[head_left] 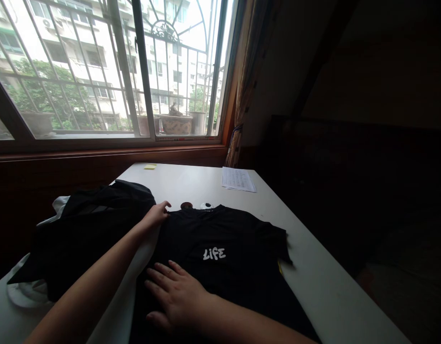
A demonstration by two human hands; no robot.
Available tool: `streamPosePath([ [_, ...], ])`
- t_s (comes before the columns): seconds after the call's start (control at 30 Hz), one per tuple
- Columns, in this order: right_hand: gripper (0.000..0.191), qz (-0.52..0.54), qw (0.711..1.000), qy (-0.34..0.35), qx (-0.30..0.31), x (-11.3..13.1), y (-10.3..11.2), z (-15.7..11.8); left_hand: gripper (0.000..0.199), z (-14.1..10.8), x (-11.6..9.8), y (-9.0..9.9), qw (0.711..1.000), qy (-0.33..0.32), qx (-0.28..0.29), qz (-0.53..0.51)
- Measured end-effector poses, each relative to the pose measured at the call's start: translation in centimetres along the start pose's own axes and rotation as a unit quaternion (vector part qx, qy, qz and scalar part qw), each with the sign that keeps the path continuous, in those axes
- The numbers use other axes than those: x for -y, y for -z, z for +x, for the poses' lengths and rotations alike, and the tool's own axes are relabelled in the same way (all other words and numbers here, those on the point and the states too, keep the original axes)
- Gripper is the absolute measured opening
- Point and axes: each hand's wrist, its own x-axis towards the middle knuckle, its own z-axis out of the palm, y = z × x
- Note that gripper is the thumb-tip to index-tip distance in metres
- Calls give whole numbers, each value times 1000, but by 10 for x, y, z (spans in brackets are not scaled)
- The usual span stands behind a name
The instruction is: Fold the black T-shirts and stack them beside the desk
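A black T-shirt with the white word "Life" on its chest lies spread on the white table. At its upper left shoulder, my left hand has its fingers closed on the cloth edge, with one finger sticking out. My right hand rests flat on the lower left of the shirt, fingers spread, below the lettering. The sleeve on the left side does not show. Left of my left forearm, a heap of dark clothing lies over something white.
Two small round objects, one brown and one white with a dark centre, sit beyond the collar. Printed sheets and a yellow note pad lie at the far end. A barred window stands behind the table.
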Motion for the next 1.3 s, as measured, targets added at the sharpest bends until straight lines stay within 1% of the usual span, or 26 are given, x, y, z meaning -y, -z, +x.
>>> streamPosePath([
  [0.2,68,-3,1000,-16,-16,5,-12,30,35,13,9,5,998,-8,-17,57],
  [0.3,68,-6,1000,-23,-19,7,-11,38,33,18,14,3,996,-13,-28,85],
  [0.37,67,-12,1000,-15,-21,5,-6,36,32,19,18,1,994,-21,-35,101],
  [0.43,64,-13,1000,-3,-22,-2,2,28,32,18,21,-2,992,-34,-42,117],
  [0.5,59,-11,999,-7,-32,-16,13,14,33,14,23,-3,989,-49,-50,131],
  [0.57,50,-15,997,-36,-68,-39,26,-6,37,10,22,-2,986,-65,-63,143],
  [0.63,44,-33,988,-97,-118,-69,41,-32,40,6,16,-3,981,-86,-78,153],
  [0.7,45,-61,970,-175,-158,-103,54,-62,39,4,5,-5,977,-118,-86,157],
  [0.77,47,-96,950,-246,-170,-136,64,-95,37,3,-11,-13,971,-159,-84,155],
  [0.87,53,-134,912,-357,-150,-178,70,-139,35,3,-43,-34,959,-236,-56,148],
  [0.93,53,-142,895,-404,-125,-196,70,-161,35,1,-67,-54,946,-287,-27,146],
  [1.03,57,-140,888,-424,-106,-211,66,-179,41,0,-102,-88,932,-333,7,145],
  [1.13,59,-139,891,-420,-103,-217,63,-184,50,2,-131,-121,929,-341,27,145],
  [1.23,59,-142,886,-429,-99,-219,64,-189,51,8,-150,-146,935,-322,28,143],
  [1.3,60,-137,879,-447,-93,-220,66,-194,50,14,-154,-155,943,-302,20,141],
])
